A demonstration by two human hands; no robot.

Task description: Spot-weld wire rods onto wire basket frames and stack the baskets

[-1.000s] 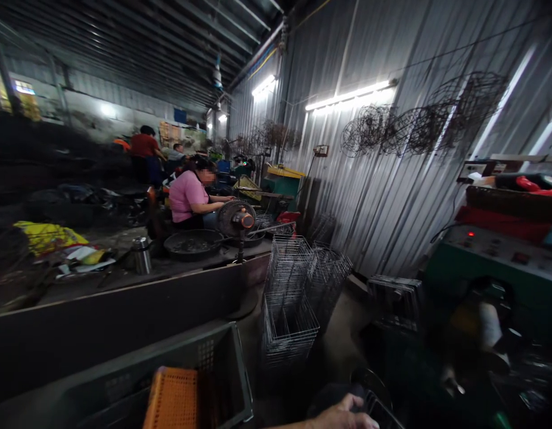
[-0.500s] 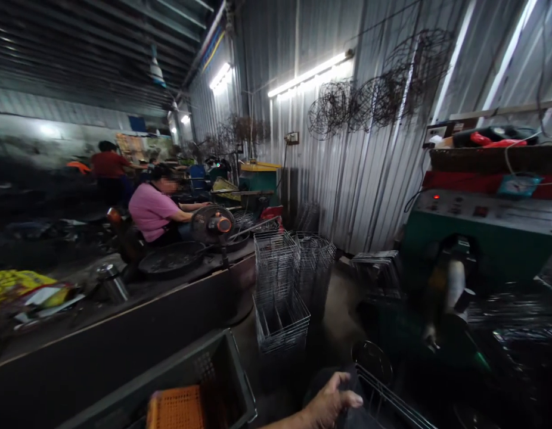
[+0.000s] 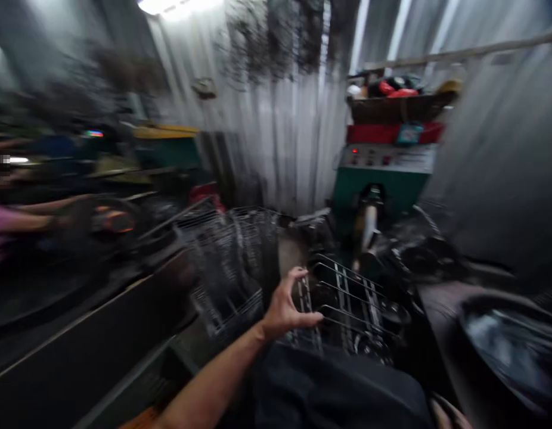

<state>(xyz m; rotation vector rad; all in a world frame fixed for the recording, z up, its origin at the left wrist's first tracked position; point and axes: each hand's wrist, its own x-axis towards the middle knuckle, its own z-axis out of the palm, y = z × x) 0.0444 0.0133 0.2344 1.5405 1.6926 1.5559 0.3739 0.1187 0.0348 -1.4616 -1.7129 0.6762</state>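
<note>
My left hand (image 3: 282,310) reaches forward with thumb and forefinger spread apart, right at the left end of a wire rack (image 3: 343,292). Whether the fingertips touch the wires is unclear. The rack is made of thin shiny metal rods and stands above my dark-covered lap (image 3: 338,387). At the lower right edge only a small blurred part of my right hand (image 3: 448,414) shows, low beside the lap; its fingers are hidden.
Stacked wire baskets (image 3: 226,268) stand to the left. A green machine (image 3: 378,179) with a red light is ahead. A round dark basin (image 3: 504,351) sits at right. A co-worker's pink sleeve (image 3: 3,226) and a fan (image 3: 110,220) are far left.
My view has swung right and down, bringing the basin and my lap into sight. My left arm now extends to the wire rack, which shows more fully. Part of my right hand has appeared.
</note>
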